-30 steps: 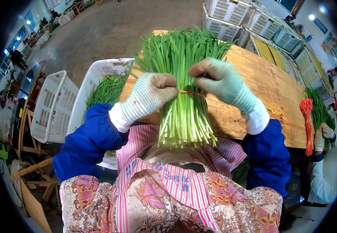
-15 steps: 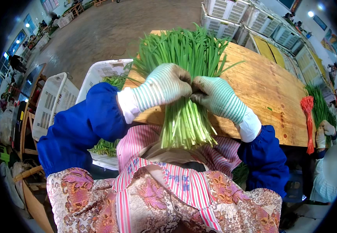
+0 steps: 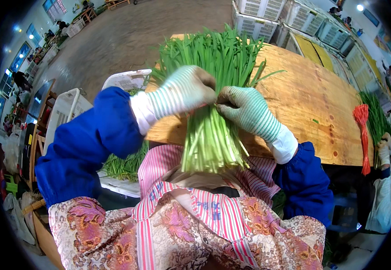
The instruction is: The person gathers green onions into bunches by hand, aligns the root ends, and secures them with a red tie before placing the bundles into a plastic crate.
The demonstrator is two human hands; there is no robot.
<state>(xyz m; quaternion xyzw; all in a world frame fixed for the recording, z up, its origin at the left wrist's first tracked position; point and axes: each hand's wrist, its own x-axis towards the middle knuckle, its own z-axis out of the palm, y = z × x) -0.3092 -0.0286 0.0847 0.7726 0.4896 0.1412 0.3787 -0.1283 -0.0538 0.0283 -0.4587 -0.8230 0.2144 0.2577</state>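
A thick bundle of garlic chives (image 3: 213,58) lies on the wooden table, leaves pointing away and pale cut stems overhanging the near edge. My left hand (image 3: 191,87), in a striped knit glove, is closed at the bundle's left side and slightly blurred. A bit of red tie (image 3: 199,108) shows at its lower edge. On the bundle's front, my right hand (image 3: 245,108), gloved alike, has thumb and fingertips pinched together. What lies between those fingertips is hidden.
The wooden table (image 3: 312,99) carries a bunch of red ties (image 3: 363,135) at its right end. Beside them are more chives (image 3: 377,121) and a co-worker's gloved hands (image 3: 385,148). White crates with greens (image 3: 125,166) stand left; stacked crates (image 3: 256,27) stand beyond.
My left hand has moved left and slightly up, away from the right hand, and a red strip now shows beneath it. My right hand has shifted slightly left, still pinched at the bundle.
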